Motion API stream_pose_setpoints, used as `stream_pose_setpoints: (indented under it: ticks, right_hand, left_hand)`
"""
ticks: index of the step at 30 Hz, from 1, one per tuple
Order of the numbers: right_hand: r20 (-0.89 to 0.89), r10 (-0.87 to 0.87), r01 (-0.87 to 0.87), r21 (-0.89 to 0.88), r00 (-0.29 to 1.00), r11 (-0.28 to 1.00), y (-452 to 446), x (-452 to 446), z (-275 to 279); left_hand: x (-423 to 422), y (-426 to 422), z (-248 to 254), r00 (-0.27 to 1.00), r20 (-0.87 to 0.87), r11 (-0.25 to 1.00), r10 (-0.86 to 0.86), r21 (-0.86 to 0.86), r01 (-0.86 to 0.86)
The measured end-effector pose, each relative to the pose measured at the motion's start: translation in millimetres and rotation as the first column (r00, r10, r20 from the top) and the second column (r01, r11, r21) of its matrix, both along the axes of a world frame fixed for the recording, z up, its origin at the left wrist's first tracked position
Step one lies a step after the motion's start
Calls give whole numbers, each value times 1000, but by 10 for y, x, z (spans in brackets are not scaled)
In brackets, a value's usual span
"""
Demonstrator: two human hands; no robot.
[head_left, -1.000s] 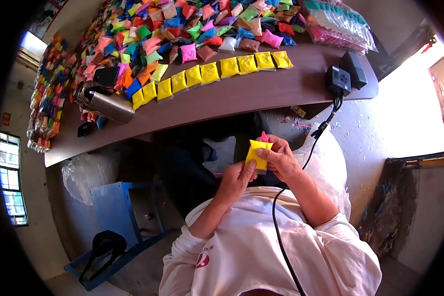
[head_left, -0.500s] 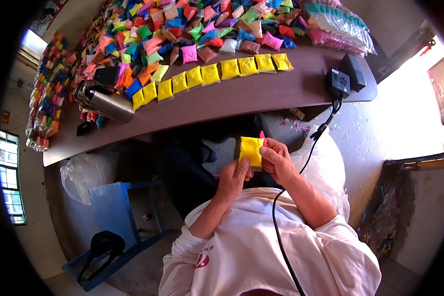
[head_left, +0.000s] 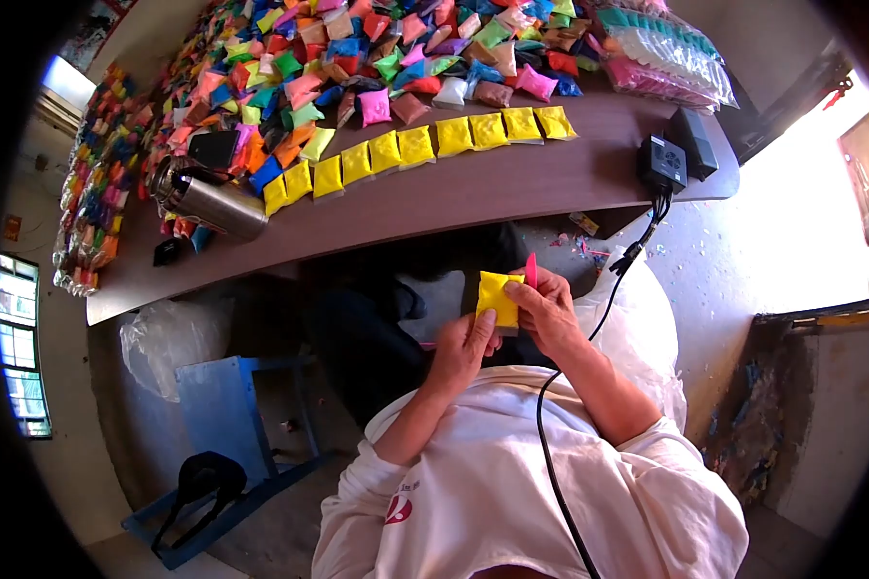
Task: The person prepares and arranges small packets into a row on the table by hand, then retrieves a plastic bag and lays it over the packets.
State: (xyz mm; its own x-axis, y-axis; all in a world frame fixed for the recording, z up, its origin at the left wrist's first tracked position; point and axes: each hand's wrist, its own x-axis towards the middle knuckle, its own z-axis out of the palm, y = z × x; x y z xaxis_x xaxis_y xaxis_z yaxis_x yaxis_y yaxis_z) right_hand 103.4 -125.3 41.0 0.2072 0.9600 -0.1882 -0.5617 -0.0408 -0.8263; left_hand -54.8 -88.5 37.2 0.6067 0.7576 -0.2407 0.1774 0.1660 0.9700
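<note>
Over my lap, both hands hold one small yellow packet. My left hand pinches its lower left edge, thumb on the front face. My right hand grips the right edge, its thumb pressed on the packet. A thin pink piece, its kind unclear, sticks up from the fingers of my right hand. Beyond my hands, a row of similar yellow packets lies along the table.
A big heap of colourful packets covers the table's back. A steel bottle lies at the left, a black box with cables at the right. A black cable crosses my right forearm. A blue stool stands lower left.
Both hands and the yellow packet have shifted slightly right. The pink piece now stands more upright and shows more above my right hand.
</note>
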Motion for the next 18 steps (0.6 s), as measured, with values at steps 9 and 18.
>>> stream_pose_setpoints:
  ticks: [9,18]
  right_hand:
    - [52,5,-3,-43,999,999,56,-62,-119]
    - [60,-19,26,-109,998,994,88,-126,-42]
  left_hand:
    - [6,7,-1,999,50,998,-22,-56,25]
    - [9,5,-50,998,51,998,-33,-50,36]
